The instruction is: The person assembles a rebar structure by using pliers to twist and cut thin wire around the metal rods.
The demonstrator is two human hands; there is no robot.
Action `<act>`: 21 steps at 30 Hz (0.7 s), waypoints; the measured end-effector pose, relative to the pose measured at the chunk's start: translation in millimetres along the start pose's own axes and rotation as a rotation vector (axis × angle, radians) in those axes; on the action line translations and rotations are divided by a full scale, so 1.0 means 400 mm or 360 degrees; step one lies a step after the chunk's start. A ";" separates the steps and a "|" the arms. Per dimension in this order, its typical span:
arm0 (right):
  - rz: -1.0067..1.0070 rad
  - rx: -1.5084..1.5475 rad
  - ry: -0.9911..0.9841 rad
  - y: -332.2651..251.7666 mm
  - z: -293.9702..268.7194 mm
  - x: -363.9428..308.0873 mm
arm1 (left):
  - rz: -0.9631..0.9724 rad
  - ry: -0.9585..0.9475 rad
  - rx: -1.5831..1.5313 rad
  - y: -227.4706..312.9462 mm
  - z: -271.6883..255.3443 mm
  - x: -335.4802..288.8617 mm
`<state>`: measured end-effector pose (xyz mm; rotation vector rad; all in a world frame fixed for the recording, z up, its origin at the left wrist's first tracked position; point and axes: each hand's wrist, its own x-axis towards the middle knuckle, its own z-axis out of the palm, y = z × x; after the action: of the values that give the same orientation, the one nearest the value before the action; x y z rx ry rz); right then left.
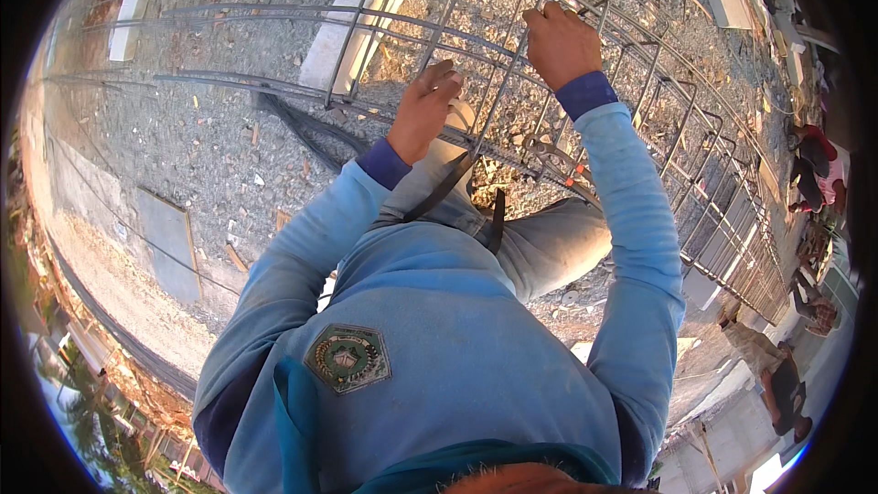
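Observation:
A cage of steel reinforcing bars (402, 20) with bent stirrups (497, 96) lies across in front of me, over my legs. My right hand (562, 48) is closed at the far side of the cage, its fingers at the top of a stirrup. Nearer and to the left, my left hand (425, 112) has its fingers curled together above a long bar; whatever is in them is too small to make out. Between my knees and the cage rests a hand tool with orange-red grips (574, 176), partly hidden by my right sleeve. Two dark strips (445, 190) hang at my lap.
Pale blocks (340, 44) sit under the bars, with another block (137, 5) at far left. Gravel (247, 142) covers the ground. A grey board (169, 242) lies at left. More stirrups (686, 123) stretch right, towards several people (782, 389) at the right edge.

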<state>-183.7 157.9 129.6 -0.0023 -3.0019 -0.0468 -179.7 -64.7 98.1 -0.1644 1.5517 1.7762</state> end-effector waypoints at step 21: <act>-0.0565 0.0880 -0.0412 -0.003 0.178 0.136 | 0.0142 0.0230 0.0230 0.005 -0.019 0.097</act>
<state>-247.6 158.7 66.7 0.6207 -3.1086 0.7978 -211.0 -54.2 76.6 -0.1580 1.8094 1.7448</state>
